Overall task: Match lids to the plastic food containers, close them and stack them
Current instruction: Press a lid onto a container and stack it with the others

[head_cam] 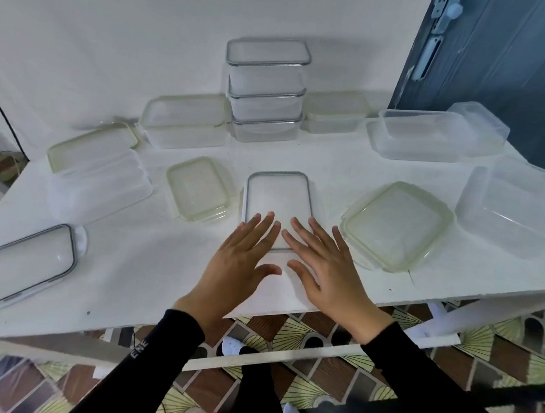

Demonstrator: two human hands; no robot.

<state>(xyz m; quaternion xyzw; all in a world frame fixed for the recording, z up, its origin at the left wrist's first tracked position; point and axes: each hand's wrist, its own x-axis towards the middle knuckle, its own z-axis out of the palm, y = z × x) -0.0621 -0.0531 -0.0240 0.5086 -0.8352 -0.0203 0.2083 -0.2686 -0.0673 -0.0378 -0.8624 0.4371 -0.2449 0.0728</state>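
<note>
while left hand (238, 262) and right hand (328, 268) press one grey-rimmed lid (276, 197), fingers (265, 225) straight, three stacked containers (266, 89) stand behind, two greenish lids (198, 188) (395, 224) flanking.

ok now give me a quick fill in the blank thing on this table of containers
1. The stack at the back holds ___ closed containers.
2. The left hand and right hand rest flat on the centre lid, whose rim is ___.
3. The big square lid lies to the ___ of the right hand.
Missing words: three; grey; right.
</note>
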